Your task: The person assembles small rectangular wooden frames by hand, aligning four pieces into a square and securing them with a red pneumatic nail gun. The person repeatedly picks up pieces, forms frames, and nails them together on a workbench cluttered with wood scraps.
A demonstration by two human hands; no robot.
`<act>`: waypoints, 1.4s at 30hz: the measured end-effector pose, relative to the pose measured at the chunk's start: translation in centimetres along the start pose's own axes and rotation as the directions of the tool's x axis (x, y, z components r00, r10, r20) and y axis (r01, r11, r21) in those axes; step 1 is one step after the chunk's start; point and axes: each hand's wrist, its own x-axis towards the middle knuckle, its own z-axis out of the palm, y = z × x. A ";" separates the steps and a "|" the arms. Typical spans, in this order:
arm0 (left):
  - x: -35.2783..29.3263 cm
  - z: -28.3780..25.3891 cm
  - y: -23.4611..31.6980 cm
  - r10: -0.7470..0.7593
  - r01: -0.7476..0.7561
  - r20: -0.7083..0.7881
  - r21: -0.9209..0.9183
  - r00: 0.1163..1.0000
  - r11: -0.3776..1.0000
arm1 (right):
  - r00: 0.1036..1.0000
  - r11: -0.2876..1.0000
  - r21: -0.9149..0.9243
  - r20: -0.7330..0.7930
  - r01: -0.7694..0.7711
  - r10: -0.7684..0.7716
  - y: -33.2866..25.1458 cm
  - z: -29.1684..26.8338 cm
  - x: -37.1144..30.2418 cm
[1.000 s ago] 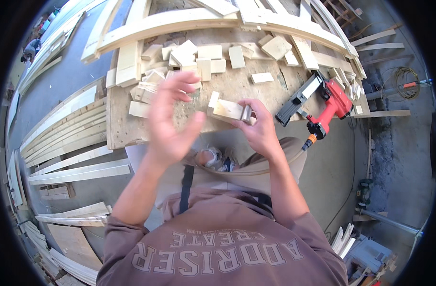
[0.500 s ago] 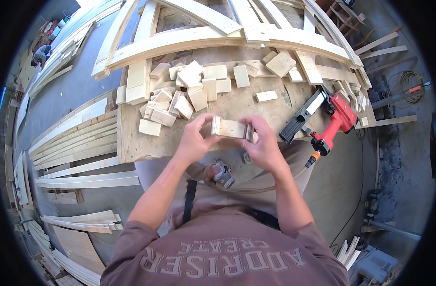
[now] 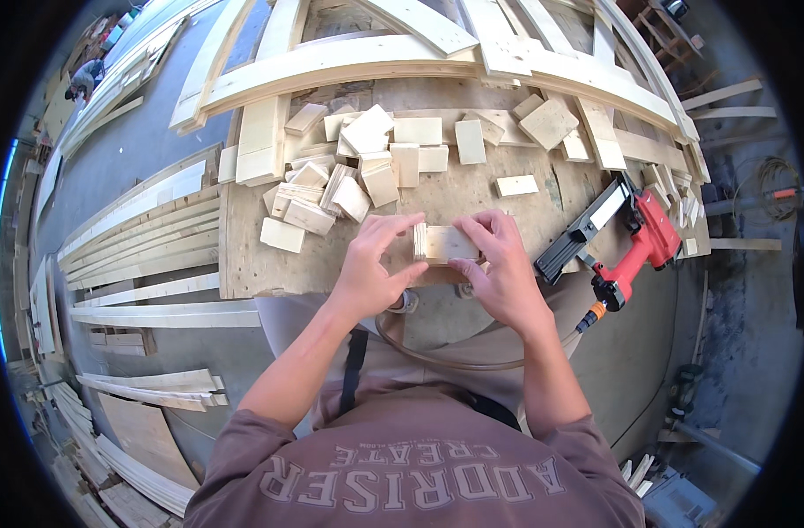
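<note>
Plywood workbench (image 3: 244, 264) strewn with offcuts (image 3: 367, 167); left hand (image 3: 371, 268) and right hand (image 3: 503, 268) grip a wood block (image 3: 446, 244).

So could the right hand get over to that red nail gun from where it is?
Probably yes. The right hand is busy gripping the small wood blocks with the left hand, but the red nail gun lies just beside it with bare bench between.

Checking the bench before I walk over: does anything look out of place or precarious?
The red nail gun lies at the workbench near edge, its hose end past the rim. Small wood blocks lie in a loose heap. Both hands hold a small block stack.
</note>
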 end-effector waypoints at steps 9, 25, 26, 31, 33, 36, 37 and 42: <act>-0.6 0.8 -2.1 -0.056 0.060 0.026 -0.161 0.998 0.985 | 1.000 0.965 0.263 0.026 -0.003 -0.004 1.3 0.8 -0.7; 0.3 -0.1 -0.2 0.064 -0.064 0.037 -0.011 0.997 0.998 | 0.998 0.970 0.244 0.055 0.001 -0.015 1.5 0.1 -0.4; 0.4 -0.1 -0.1 0.069 -0.069 0.044 -0.008 0.997 0.998 | 0.998 0.973 0.233 0.052 0.009 -0.022 1.5 0.0 -0.4; 0.7 -0.2 0.2 0.068 -0.067 0.060 -0.023 0.996 0.997 | 0.999 0.969 0.247 0.049 0.007 -0.020 1.7 0.2 -0.5; 0.8 -0.3 0.4 0.068 -0.068 0.080 -0.013 0.994 0.998 | 0.999 0.967 0.255 0.046 0.010 -0.023 1.8 0.2 -0.6; 0.8 -0.4 0.6 0.043 -0.042 0.101 -0.019 0.994 0.999 | 0.988 0.946 0.297 0.115 -0.131 0.101 1.3 -0.4 -0.6; 0.9 -0.4 0.7 0.031 -0.028 0.105 -0.023 0.994 0.999 | 0.996 0.952 0.293 0.060 -0.085 0.071 1.4 -0.3 -0.7; 0.9 -0.2 0.8 0.057 -0.056 0.096 -0.005 0.994 0.998 | 1.000 0.965 0.261 -0.023 -0.014 0.020 2.1 -0.3 -0.9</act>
